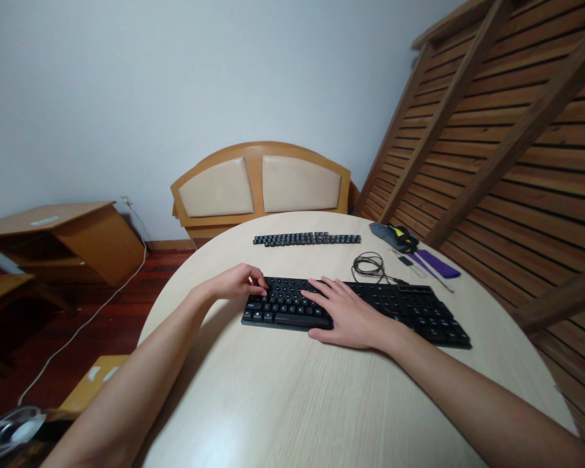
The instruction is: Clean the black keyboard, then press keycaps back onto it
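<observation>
A black keyboard (292, 305) lies flat on the round table, with caps on its lower rows and parts of the upper rows bare. At its upper left edge my left hand (241, 283) is closed in a pinch, fingertips down at the keys; whatever is between them is too small to make out. My right hand (346, 312) rests palm down across the keyboard's middle, fingers spread, hiding some keys. Loose black keycaps (302, 240) are lined up in rows beyond the keyboard. The keyboard's cable (369, 264) lies coiled behind it.
On the pale round table (253, 390), a grey and black item with yellow marks (402, 238), a purple cloth (439, 263) and a thin rod (433, 271) lie at the right. A headboard (260, 182) stands behind; wooden slats (492, 143) lean at right.
</observation>
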`<state>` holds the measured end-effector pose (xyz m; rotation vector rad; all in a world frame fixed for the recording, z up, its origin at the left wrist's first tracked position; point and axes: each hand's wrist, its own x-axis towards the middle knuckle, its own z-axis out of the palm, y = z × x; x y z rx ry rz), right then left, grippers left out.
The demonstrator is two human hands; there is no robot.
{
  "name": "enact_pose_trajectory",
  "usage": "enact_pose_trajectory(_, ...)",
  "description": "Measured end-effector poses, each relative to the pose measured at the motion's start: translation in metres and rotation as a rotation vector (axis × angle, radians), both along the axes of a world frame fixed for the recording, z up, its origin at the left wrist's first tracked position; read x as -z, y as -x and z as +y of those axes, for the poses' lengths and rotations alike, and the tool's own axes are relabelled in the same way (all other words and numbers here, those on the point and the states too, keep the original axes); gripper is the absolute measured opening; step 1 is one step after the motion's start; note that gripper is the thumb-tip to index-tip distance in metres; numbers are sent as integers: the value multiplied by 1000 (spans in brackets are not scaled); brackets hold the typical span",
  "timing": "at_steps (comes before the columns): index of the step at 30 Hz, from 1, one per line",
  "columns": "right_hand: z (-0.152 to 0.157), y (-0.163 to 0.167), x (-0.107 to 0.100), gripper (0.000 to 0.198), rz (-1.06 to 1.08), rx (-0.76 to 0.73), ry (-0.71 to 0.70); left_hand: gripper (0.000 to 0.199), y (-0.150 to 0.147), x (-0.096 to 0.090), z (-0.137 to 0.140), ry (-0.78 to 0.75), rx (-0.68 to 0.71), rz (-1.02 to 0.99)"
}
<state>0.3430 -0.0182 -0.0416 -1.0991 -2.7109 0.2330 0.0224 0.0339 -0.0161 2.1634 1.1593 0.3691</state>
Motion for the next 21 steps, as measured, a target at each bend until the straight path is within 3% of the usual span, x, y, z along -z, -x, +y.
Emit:
enact_pose_trajectory(9, 1, 0, 0, 83, -16, 10, 28, 29, -1, 0, 2, -1, 6, 10)
enact_pose_trajectory(21, 2, 0, 2, 83, 6, 1, 27, 29, 1, 3, 14, 177, -60, -20)
